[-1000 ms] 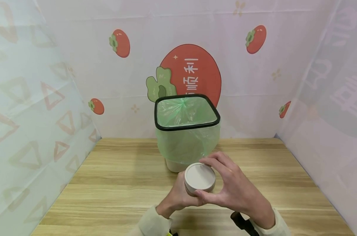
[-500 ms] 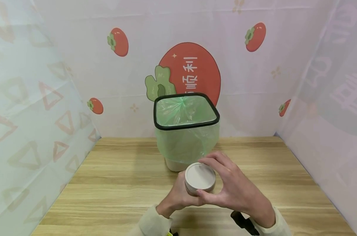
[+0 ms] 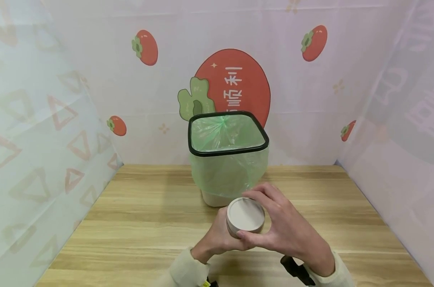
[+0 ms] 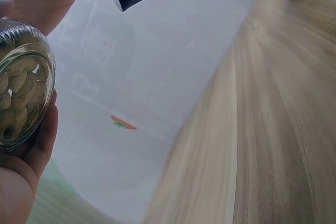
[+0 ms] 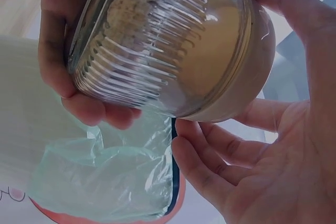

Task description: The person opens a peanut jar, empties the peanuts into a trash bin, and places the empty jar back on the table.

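Observation:
A ridged clear glass jar (image 5: 157, 51) with a cream-coloured lid (image 3: 246, 214) is held up between both hands above the table. My left hand (image 3: 218, 235) grips the glass body from the left, its fingers wrapped around the ridges in the right wrist view. From the right, my right hand (image 3: 283, 223) grasps the lid's rim, thumb at the near side and fingers at the far side. Light brown, nut-like pieces (image 4: 18, 87) show through the jar's base in the left wrist view. From the head, the lid and left hand hide most of the glass.
Behind the hands stands a pale bin (image 3: 212, 200) lined with a green plastic bag (image 3: 231, 171), its black rim (image 3: 234, 152) around the opening. The wood-grain table (image 3: 141, 223) is enclosed by printed cloth walls (image 3: 303, 95) at the back and sides.
The head view has shifted slightly, so the bin and back wall sit a little higher. Both hands keep the same hold on the jar and lid.

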Action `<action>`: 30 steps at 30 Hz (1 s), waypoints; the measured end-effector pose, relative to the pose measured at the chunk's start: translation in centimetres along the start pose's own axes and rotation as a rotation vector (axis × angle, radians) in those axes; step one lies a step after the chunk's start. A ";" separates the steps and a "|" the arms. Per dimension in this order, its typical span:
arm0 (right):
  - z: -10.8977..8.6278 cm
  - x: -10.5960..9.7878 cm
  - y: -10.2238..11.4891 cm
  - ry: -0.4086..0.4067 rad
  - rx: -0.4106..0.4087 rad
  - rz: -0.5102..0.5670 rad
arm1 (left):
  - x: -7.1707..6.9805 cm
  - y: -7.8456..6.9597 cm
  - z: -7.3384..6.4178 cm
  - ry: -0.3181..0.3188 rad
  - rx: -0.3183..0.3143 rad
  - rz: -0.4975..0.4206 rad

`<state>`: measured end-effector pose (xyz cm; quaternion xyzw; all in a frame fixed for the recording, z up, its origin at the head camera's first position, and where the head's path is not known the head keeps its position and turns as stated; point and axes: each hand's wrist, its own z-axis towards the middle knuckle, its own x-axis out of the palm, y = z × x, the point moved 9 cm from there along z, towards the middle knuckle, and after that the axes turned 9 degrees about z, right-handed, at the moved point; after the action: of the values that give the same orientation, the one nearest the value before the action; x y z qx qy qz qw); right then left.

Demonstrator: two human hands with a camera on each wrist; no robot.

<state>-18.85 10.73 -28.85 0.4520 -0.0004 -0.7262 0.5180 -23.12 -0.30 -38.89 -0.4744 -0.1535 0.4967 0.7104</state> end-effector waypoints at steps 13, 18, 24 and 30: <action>-0.1 0.2 0.2 -0.005 -0.021 -0.003 | 0.2 0.0 -0.1 0.001 -0.003 -0.005; -0.1 0.2 0.2 0.004 -0.024 0.001 | 0.2 0.0 -0.1 0.003 0.001 -0.011; -0.1 0.0 0.3 0.008 -0.033 -0.004 | 0.3 0.0 -0.1 0.008 0.018 0.000; -0.1 -0.3 0.3 -0.008 -0.036 -0.017 | 0.3 0.0 0.0 0.007 0.015 0.010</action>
<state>-18.50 10.90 -28.58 0.4398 0.0144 -0.7323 0.5196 -22.95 -0.03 -38.94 -0.4713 -0.1450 0.4998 0.7121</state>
